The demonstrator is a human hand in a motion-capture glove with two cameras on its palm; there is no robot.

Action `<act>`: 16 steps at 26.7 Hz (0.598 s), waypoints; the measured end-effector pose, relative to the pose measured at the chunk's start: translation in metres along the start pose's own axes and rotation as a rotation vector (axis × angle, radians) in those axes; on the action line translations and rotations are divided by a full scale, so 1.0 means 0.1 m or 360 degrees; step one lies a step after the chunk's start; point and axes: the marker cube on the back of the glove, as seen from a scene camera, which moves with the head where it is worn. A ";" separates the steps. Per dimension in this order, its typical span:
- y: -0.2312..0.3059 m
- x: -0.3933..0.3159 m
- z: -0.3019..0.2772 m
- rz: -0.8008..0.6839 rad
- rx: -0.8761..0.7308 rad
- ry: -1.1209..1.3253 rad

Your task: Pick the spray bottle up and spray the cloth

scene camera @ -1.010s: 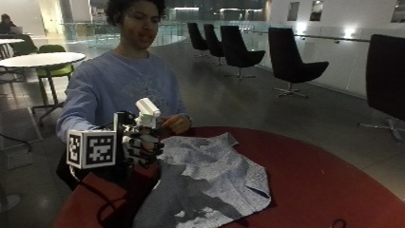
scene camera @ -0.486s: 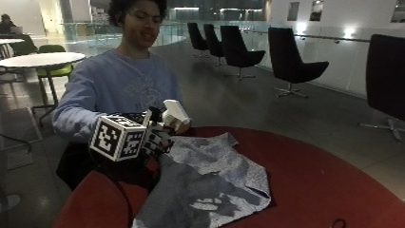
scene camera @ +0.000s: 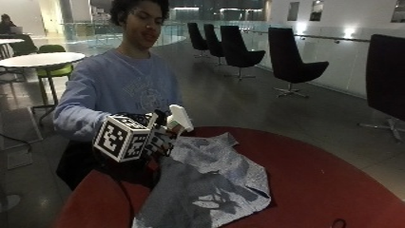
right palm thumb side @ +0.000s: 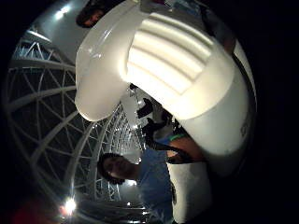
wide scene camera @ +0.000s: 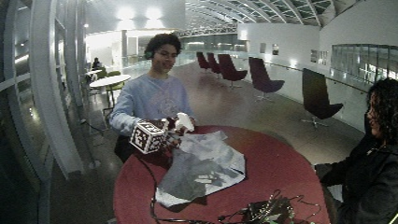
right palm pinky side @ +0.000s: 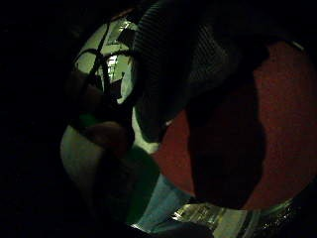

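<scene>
In the outside view my gloved right hand (scene camera: 162,140) grips a white spray bottle (scene camera: 179,119) around its neck. The bottle is upright and in the air, over the edge of the cloth nearest the person. Its nozzle faces out over the cloth. The grey cloth (scene camera: 215,176) lies crumpled and spread on the round red table (scene camera: 323,180). The bottle's ribbed white spray head (right palm thumb side: 163,84) fills the thumb side palm view. The wide outside view shows the same hand (wide scene camera: 169,136), bottle (wide scene camera: 184,122) and cloth (wide scene camera: 200,167). The bottle's body is hidden behind the hand.
Red tabletop (right palm pinky side: 290,124) shows under the hand in the little finger side palm view. A tangle of cables and a small device (wide scene camera: 264,212) lie at the table's edge farthest from the person. Bare red table (wide scene camera: 280,163) lies beside the cloth.
My hand has carried the bottle sideways, from beside the cloth to over its edge, and the wrist has turned. The cloth has not moved.
</scene>
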 end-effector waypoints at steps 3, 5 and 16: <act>0.00 0.01 0.03 0.0004 -0.0008 0.0019; 0.00 0.01 0.05 0.0006 -0.0017 0.0024; -0.04 -0.01 0.12 0.0023 -0.0036 0.0019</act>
